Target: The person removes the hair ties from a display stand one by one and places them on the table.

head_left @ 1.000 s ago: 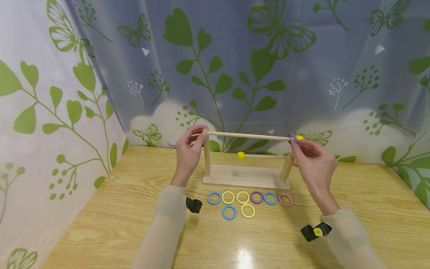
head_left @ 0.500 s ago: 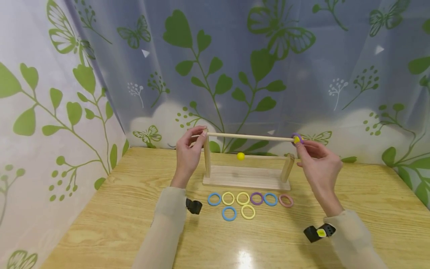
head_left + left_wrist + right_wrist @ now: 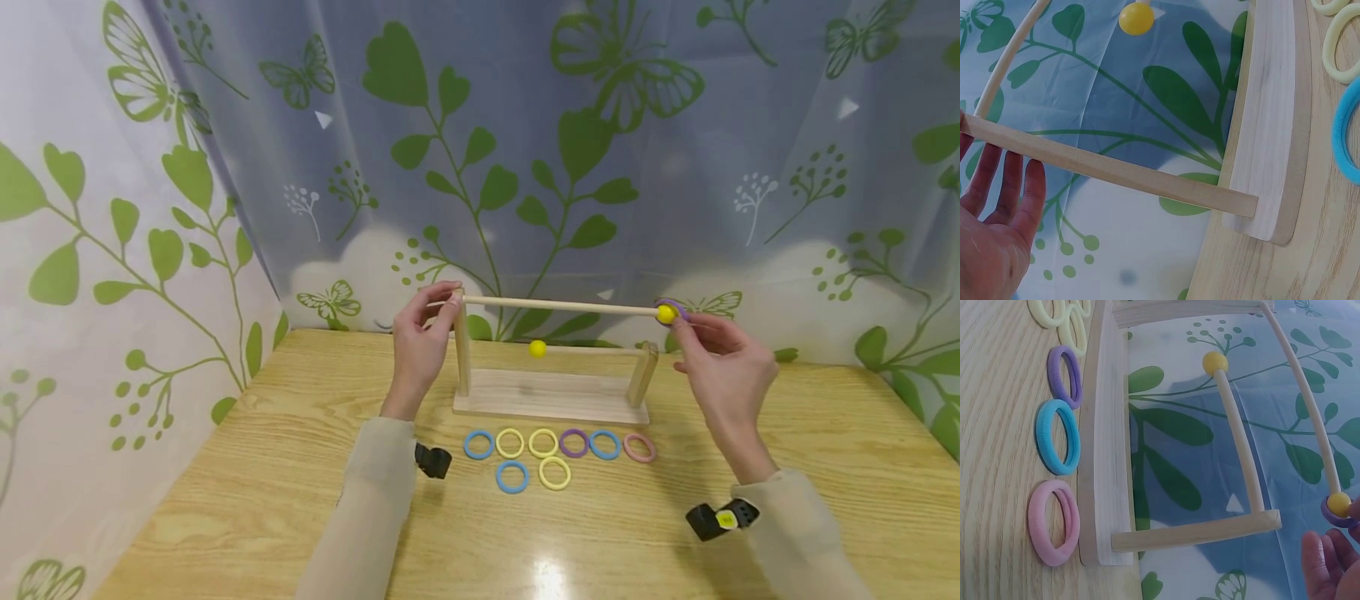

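A wooden stand (image 3: 551, 396) has two posts, each bearing a sideways rod tipped with a yellow ball. My left hand (image 3: 422, 337) grips the top of the left post (image 3: 1110, 165), where the long upper rod (image 3: 558, 305) begins. At that rod's far end, my right hand (image 3: 723, 367) pinches a purple ring (image 3: 1337, 519) between thumb and fingers. The ring sits right at the yellow ball (image 3: 665, 314), overlapping it in the head view. The lower rod (image 3: 1239, 440) runs from the right post and ends in another yellow ball (image 3: 537, 349).
In front of the stand, several rings lie flat on the wooden table (image 3: 300, 517): blue (image 3: 479, 444), yellow (image 3: 543, 443), purple (image 3: 574, 443) and pink (image 3: 640, 447). A leaf-patterned curtain (image 3: 480, 167) hangs behind the table.
My right hand has moved right, bringing the purple ring from the rod on the ball's inner side out to the ball itself. The left hand stays on the post.
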A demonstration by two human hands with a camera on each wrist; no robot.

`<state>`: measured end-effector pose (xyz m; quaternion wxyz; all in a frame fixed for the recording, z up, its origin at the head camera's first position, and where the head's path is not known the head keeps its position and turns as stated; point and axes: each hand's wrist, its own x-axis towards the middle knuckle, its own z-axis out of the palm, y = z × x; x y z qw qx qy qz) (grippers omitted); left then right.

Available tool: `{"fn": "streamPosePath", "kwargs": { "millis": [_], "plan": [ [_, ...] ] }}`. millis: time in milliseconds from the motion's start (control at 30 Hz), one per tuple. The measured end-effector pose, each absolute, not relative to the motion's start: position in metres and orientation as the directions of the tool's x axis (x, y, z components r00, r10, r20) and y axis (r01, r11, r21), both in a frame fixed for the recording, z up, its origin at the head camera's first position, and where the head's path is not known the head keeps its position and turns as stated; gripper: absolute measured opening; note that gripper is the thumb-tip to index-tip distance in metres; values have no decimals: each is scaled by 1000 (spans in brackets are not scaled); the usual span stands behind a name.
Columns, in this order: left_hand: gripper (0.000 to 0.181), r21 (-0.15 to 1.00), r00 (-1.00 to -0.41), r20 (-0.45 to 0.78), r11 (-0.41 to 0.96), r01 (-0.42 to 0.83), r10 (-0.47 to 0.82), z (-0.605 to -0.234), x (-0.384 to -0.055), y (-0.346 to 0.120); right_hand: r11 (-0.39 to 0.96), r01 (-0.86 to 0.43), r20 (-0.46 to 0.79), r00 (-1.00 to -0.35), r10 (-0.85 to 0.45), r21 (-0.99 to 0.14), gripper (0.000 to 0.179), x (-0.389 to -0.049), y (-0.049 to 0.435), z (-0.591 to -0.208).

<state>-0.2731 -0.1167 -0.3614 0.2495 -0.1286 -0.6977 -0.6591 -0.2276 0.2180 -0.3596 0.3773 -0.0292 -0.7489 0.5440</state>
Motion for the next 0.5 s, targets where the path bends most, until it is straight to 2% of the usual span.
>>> {"fn": "streamPosePath", "kwargs": {
  "millis": [300, 500],
  "plan": [
    [23, 853, -840, 522, 106, 511, -151, -362, -273, -116, 483, -365, 583, -678, 449, -796, 22, -227, 222, -360],
    [23, 854, -840, 520, 100, 510, -154, -362, -273, -117, 471, -379, 586, -679, 442, -796, 19, -224, 229, -363]
  ]
}}
